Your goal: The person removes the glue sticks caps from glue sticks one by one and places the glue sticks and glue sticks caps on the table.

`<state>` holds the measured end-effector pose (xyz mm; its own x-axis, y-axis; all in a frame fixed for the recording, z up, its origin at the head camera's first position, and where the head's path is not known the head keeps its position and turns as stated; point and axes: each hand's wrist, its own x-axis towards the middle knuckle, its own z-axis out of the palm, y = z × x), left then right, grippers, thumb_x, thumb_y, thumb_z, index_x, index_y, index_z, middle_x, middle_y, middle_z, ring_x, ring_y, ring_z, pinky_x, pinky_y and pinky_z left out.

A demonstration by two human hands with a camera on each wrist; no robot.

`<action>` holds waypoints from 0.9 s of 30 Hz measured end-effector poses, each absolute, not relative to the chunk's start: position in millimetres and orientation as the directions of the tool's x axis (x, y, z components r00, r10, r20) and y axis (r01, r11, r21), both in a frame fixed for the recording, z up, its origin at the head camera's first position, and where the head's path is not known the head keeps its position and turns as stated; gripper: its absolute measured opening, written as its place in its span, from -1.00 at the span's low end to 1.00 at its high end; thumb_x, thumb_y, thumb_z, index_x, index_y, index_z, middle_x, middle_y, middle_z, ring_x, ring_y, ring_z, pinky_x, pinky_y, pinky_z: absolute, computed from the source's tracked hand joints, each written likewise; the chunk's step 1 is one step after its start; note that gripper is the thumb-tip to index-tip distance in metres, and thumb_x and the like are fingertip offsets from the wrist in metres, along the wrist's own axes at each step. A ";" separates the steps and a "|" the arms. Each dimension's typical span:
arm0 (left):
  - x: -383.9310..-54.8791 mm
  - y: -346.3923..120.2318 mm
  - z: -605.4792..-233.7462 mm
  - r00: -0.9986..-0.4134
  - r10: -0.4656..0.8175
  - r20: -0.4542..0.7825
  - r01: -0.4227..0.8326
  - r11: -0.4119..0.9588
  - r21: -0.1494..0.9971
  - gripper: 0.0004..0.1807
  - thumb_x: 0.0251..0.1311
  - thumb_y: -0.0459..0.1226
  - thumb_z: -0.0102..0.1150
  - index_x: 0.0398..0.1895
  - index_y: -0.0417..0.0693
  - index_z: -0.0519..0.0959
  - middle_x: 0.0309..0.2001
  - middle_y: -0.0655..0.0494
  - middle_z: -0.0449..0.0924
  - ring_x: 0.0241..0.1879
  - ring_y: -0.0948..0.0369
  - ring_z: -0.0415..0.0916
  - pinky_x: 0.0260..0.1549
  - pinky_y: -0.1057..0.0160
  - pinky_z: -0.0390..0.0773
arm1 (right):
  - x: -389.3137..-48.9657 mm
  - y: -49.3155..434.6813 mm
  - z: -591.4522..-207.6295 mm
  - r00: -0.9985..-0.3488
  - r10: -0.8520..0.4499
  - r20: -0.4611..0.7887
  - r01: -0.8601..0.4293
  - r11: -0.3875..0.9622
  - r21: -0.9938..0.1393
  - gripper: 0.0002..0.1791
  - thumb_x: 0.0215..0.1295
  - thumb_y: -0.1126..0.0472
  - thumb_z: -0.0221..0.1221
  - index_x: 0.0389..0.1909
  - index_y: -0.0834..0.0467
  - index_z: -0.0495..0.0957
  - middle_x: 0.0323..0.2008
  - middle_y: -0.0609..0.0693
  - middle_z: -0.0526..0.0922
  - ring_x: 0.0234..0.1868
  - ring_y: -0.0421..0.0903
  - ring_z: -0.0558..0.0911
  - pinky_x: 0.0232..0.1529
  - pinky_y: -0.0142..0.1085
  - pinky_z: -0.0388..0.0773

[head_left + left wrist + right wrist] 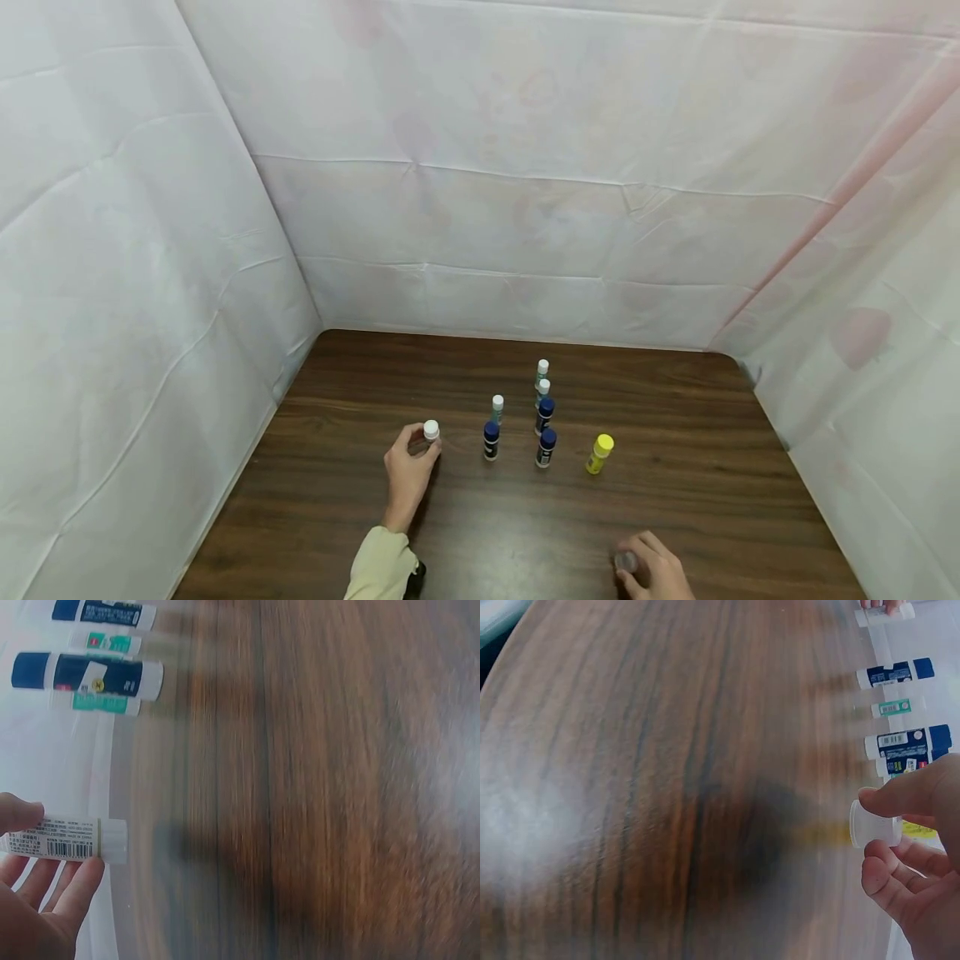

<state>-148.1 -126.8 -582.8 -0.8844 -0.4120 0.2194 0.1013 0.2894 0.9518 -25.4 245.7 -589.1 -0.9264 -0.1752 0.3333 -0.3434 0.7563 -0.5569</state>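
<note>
My left hand (pixel 408 475) holds a white glue stick (pixel 431 430) upright between thumb and fingers, left of the other sticks. In the left wrist view a barcode and small print show on the white glue stick (pixel 64 838), with a thumb on one side and fingertips on the other. Nearer the table's front right, my right hand (pixel 656 568) pinches a small translucent plastic piece (pixel 626 562). Seen from the right wrist, this cup-shaped piece (pixel 871 823) has a flared rim and ribbed side. A yellow glue stick (pixel 599 455) stands beyond that hand.
Three navy-capped glue sticks (pixel 491 442) stand mid-table on the dark wood table (pixel 720 467). Behind them are three slimmer sticks with white caps and green labels (pixel 498 408). Pale cloth walls (pixel 487 217) enclose the table's back and sides.
</note>
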 end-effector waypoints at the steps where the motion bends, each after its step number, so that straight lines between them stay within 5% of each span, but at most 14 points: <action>1: -149.0 -128.4 -583.2 -0.885 -0.413 0.217 0.098 0.291 0.952 -0.70 -0.11 -0.49 0.37 -0.24 -0.13 0.61 -0.30 -0.04 0.64 -0.24 0.07 0.60 -0.29 0.11 0.63 | -24.9 247.4 -592.2 -0.912 -0.182 0.366 -0.370 0.750 -0.548 -0.53 -0.47 0.49 0.45 -0.42 0.06 0.58 -0.37 -0.25 0.46 -0.39 -0.32 0.49 -0.49 -0.39 0.47; 7: -152.0 -134.8 -585.3 -0.887 -0.410 0.214 0.094 0.293 0.951 -0.69 -0.11 -0.51 0.36 -0.23 -0.15 0.60 -0.29 -0.05 0.63 -0.23 0.08 0.59 -0.30 0.15 0.64 | -22.7 255.1 -606.1 -0.862 -0.190 0.470 -0.444 0.730 -0.519 -0.49 -0.58 0.50 0.43 -0.45 0.07 0.57 -0.41 -0.23 0.44 -0.45 -0.36 0.45 -0.59 -0.41 0.38; 16: -154.8 -138.9 -590.4 -0.878 -0.410 0.246 0.106 0.335 0.936 -0.69 -0.11 -0.53 0.36 -0.23 -0.18 0.60 -0.29 -0.07 0.64 -0.22 0.03 0.59 -0.30 0.12 0.63 | -11.0 257.8 -611.9 -0.942 -0.071 0.329 -0.260 0.773 -0.579 -0.55 -0.47 0.51 0.42 -0.46 0.04 0.61 -0.44 -0.25 0.39 -0.56 -0.43 0.26 -0.63 -0.45 0.25; 27: -159.2 -139.9 -592.5 -0.884 -0.405 0.234 0.073 0.376 0.924 -0.69 -0.09 -0.49 0.38 -0.22 -0.14 0.61 -0.27 -0.04 0.66 -0.22 0.06 0.61 -0.25 0.05 0.59 | -5.9 262.7 -615.6 -0.925 -0.033 0.378 -0.263 0.773 -0.578 -0.55 -0.52 0.50 0.41 -0.49 0.05 0.60 -0.45 -0.28 0.39 -0.57 -0.46 0.25 -0.64 -0.47 0.23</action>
<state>-159.2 -139.9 -592.5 -0.8838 -0.4051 0.2343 0.0728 0.3756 0.9239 -5.9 262.7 -615.6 -0.9253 -0.0331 0.3777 -0.2635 0.7725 -0.5777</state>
